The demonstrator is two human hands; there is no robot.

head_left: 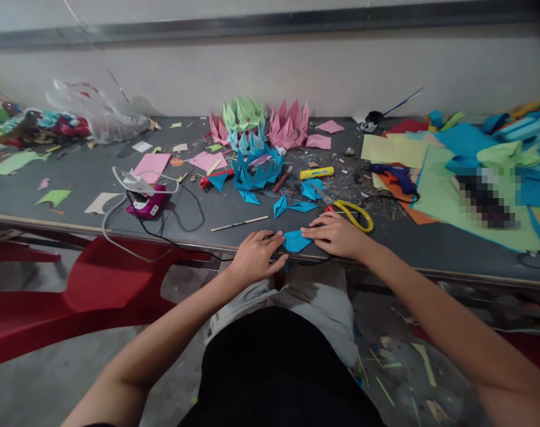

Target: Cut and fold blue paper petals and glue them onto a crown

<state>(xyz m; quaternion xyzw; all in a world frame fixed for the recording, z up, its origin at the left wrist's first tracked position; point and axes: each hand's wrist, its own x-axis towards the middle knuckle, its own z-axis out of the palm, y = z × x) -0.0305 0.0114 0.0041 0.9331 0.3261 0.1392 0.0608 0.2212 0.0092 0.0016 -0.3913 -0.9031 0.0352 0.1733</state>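
A folded piece of blue paper (297,241) lies near the table's front edge, between my two hands. My left hand (259,255) rests fingertips on its left end, fingers stretched and thumb apart. From the other side, my right hand (336,234) lays extended fingers on the right end. Just beyond are more blue folded pieces (302,207) and yellow-handled scissors (356,214), which lie close to my right hand. A thin stick (239,223) lies beyond my left hand. Farther back stands a ring of pointed blue folded paper (257,171).
Green (243,114) and pink pointed paper shapes (290,126) stand at the back. A yellow tube (316,172), a blue glue gun (396,178) and paper sheets (447,190) are to the right. Leftward sit a purple power socket (147,204) with cables and a red chair (114,273).
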